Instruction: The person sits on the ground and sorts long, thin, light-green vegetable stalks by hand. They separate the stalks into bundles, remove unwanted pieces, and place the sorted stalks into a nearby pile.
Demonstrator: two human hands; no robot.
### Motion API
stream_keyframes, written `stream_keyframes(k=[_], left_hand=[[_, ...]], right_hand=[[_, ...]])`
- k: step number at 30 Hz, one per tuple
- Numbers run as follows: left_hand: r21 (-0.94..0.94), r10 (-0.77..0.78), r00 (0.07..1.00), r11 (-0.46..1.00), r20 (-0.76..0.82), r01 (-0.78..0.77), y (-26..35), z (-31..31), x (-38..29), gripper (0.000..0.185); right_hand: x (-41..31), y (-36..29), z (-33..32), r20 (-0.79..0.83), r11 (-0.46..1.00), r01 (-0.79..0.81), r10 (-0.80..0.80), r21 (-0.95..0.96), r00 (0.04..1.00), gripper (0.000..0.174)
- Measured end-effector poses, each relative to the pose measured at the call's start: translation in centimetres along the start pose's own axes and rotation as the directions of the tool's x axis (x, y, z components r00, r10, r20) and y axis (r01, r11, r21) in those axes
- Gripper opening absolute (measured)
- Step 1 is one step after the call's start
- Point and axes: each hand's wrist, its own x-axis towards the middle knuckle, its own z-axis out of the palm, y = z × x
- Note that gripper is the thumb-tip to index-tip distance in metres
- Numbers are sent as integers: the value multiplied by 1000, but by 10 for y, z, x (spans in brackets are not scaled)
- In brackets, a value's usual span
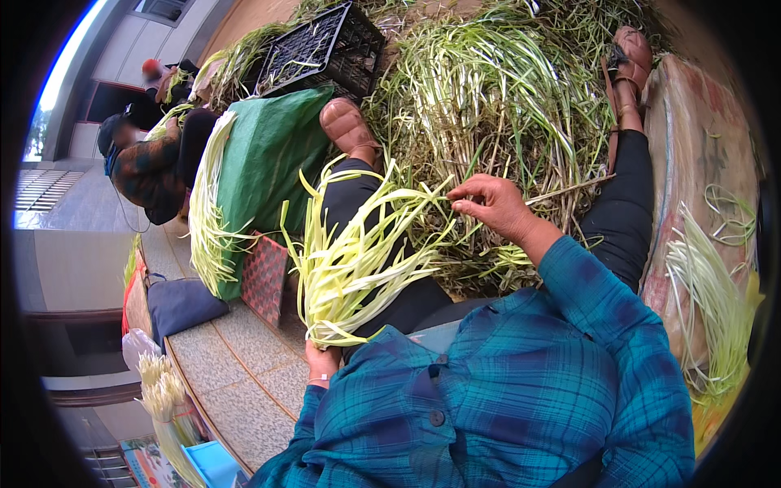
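My left hand, low beside my left thigh, is closed around one end of a bundle of pale yellow leaves, which look like blanched chives. The loose leaves fan out across my left leg. At the ends of a few of them, my right hand pinches thumb and forefinger together on a leaf tip. Under that hand a large heap of green and white leafy stalks lies between my legs, with dry brown bits mixed in.
A black plastic crate and a green sack with pale leaves stand left. More leaves rest on a woven sack at right. Bundled stalks stand lower left. Two people sit further off, handling leaves.
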Motion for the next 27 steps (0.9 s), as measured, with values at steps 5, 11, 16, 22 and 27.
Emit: stream_keyframes(k=[5, 11, 16, 22, 27], left_hand=[[-92, -79, 997, 993, -11, 78, 12, 6, -2, 30], [-13, -69, 997, 997, 13, 70, 10, 7, 2, 37], [-208, -100, 995, 973, 27, 103, 10, 10, 4, 35], [45, -29, 999, 999, 27, 28, 11, 15, -4, 34], [107, -10, 996, 994, 92, 0, -4, 1, -6, 39]], right_hand=[[14, -41, 28, -19, 966, 173, -173, 193, 985, 23], [24, -65, 45, 29, 944, 275, -284, 182, 958, 15], [28, -57, 45, 63, 947, -39, 20, 320, 998, 13], [50, -37, 14, 4, 906, -233, 247, 354, 969, 11], [56, -34, 20, 55, 994, -101, 99, 36, 994, 22]])
